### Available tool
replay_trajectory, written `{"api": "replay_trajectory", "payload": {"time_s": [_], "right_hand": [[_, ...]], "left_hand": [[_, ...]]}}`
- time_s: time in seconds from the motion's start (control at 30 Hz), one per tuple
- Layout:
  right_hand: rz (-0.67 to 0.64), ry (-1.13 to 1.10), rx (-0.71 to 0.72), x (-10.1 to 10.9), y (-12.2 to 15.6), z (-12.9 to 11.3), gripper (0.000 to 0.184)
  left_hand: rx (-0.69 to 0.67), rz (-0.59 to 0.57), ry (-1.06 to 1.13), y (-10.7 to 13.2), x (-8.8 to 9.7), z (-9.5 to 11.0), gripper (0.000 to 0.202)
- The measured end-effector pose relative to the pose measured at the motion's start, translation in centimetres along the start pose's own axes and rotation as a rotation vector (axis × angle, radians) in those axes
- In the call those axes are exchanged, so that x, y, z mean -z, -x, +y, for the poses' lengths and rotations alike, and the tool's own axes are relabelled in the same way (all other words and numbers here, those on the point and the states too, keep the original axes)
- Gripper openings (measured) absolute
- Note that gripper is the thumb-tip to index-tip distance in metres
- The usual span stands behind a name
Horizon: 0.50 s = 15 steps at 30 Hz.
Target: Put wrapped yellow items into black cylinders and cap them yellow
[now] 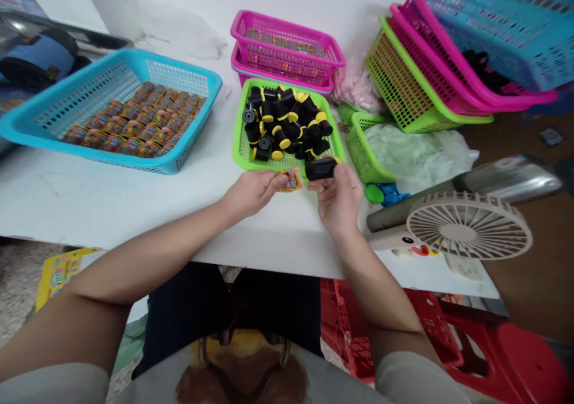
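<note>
Now | black canister (320, 168) by green basket (247, 164) rim | blue basket (186, 147) apart

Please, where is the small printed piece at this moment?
In the head view, the printed piece is in the grip of the left hand, just left of the black cylinder held by the right hand.
</note>
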State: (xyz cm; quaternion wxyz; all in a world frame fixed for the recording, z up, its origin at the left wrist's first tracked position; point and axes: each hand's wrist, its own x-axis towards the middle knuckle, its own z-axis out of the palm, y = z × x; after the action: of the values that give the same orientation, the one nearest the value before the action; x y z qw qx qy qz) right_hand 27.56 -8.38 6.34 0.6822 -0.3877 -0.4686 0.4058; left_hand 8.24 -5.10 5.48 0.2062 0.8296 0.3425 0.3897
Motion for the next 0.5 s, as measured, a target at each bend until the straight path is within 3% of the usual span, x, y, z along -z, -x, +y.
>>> {"api": "replay_trajectory", "payload": {"time_s": [0.27,0.5], "right_hand": [[-0.097,0.083,-0.072,0.24,-0.01,0.34,0.050],[-0.063,0.035,-0.138,-0.03,-0.36,0.75,0.047]], "left_hand": [[-0.007,0.000,0.066,0.11,-0.08,0.13,0.080],[-0.012,0.012,0.072,0.41,0.23,0.28,0.082]]}}
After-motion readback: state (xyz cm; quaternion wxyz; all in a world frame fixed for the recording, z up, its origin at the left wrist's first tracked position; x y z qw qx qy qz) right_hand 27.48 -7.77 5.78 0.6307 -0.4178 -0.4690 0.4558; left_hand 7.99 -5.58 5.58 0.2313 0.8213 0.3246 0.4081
